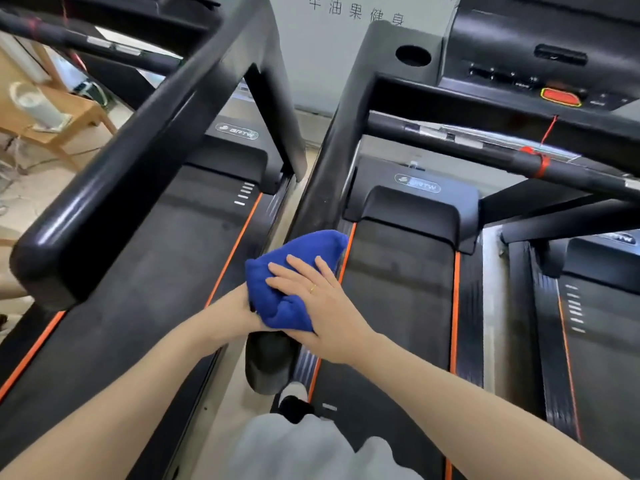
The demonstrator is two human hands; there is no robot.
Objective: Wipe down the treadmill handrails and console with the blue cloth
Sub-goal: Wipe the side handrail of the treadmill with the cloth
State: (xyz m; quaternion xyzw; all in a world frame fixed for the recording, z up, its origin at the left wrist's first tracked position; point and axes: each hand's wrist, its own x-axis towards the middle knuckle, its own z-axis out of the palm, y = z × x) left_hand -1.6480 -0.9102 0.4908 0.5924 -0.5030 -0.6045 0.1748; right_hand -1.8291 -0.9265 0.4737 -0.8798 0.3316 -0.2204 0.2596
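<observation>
A bunched blue cloth lies over the near end of the black left handrail of the treadmill in front of me. My right hand presses flat on top of the cloth, fingers spread, a ring on one finger. My left hand grips the cloth from the left and beneath; most of it is hidden by the cloth. The handrail's rounded end pokes out below the cloth. The console with a red stop button sits at the upper right, above a crossbar.
A second treadmill stands at left, its thick black handrail slanting close by my left arm. A third treadmill deck is at far right. A wooden table with a white object stands at the left. My shoe rests between the belts.
</observation>
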